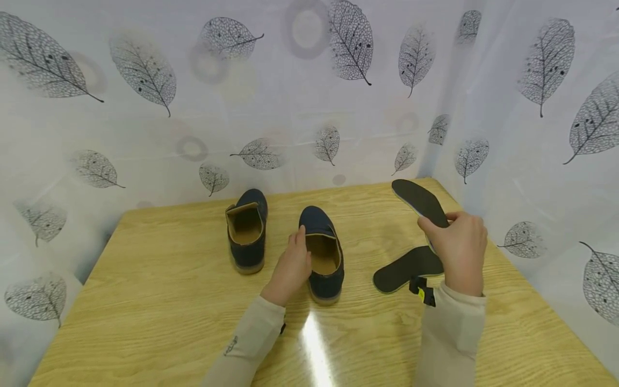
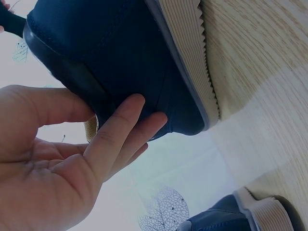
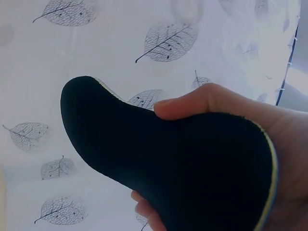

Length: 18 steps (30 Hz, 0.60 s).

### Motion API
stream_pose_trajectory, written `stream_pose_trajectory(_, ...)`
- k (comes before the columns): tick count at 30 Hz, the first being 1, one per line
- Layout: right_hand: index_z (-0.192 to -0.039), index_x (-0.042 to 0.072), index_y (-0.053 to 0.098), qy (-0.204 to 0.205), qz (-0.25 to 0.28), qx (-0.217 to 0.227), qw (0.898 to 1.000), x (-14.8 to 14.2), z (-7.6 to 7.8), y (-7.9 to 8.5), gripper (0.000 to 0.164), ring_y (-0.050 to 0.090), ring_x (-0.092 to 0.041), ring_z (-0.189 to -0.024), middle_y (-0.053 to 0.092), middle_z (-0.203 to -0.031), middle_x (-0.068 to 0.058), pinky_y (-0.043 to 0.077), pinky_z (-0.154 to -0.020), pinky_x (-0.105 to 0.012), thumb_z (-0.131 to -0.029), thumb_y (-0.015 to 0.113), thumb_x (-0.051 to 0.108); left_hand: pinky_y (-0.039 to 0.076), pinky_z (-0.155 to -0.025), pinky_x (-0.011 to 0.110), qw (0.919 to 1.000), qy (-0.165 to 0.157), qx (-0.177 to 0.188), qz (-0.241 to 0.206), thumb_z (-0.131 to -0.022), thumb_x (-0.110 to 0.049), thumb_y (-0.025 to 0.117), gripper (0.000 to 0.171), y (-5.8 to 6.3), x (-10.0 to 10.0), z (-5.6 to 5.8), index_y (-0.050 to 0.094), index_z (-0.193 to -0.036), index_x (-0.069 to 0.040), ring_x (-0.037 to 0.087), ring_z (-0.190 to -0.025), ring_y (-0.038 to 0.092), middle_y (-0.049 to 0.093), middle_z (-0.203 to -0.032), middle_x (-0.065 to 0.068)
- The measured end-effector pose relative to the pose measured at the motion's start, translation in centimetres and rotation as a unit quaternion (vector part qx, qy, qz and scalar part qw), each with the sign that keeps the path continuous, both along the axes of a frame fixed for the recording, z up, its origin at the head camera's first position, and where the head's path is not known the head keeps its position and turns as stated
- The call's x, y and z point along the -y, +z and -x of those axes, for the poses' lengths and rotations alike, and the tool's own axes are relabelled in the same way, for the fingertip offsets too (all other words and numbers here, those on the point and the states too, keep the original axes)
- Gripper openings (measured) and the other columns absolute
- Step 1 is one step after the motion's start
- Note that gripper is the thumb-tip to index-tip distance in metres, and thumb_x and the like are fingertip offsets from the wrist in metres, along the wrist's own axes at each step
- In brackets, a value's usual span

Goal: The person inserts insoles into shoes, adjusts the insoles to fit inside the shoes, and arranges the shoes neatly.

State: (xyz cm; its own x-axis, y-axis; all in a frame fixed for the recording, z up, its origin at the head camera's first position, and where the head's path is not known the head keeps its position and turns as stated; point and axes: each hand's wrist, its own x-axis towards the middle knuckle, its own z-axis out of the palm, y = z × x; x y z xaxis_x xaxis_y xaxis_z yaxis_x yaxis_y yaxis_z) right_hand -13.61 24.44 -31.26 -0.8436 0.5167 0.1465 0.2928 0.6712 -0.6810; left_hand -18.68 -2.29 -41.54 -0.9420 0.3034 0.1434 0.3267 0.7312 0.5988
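Where visible, right grip (image 1: 463, 248) around insole (image 1: 422, 201)

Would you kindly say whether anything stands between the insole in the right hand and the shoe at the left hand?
Nothing visible does: only bare table lies between the held insole and the shoe; the left hand grips its left side.

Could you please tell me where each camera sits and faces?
Head: on the person's head, facing forward and down at the table, gripped shoe, other shoe, held insole and lying insole; left hand, right hand and sleeves show.
Left wrist: on that wrist, looking at the left hand on the gripped shoe; possibly a bit of the right hand at upper left.
Right wrist: on that wrist, facing the held insole and leaf-print curtain; the right hand shows.
Shared: head and right wrist both show the held insole.
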Motion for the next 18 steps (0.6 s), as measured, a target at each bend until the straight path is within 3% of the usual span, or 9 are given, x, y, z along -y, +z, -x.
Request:
stream_pose_trajectory(11,-0.133,-0.011,0.057,0.072,0.010,0.005,0.997,1.5,-0.8,1.2,0.074,0.052,-0.041,-0.109,0.059,-0.118,-0.030,0.042,-0.090,-0.051,-0.084,0.070,0.042,0.054,-0.072,0.039,1.0000,-0.004,-0.005,0.002,-0.096,-0.002,0.055,0.061,0.0,0.0,0.0,0.029,-0.148,0.015,0.037,-0.089,0.064,0.045,-0.133,0.034)
stream_pose_trajectory(18,-0.133,-0.010,0.058,0.129,-0.003,0.005,0.992,3.1,-0.9,1.6,0.074,0.053,-0.040,-0.105,0.055,-0.117,-0.027,0.043,-0.087,-0.051,-0.083,0.072,0.043,0.054,-0.072,0.040,0.9998,-0.007,-0.019,0.008,-0.095,-0.001,0.056,0.060,-0.1,0.1,0.1,0.030,-0.147,0.016,0.038,-0.090,0.064,0.046,-0.131,0.034)
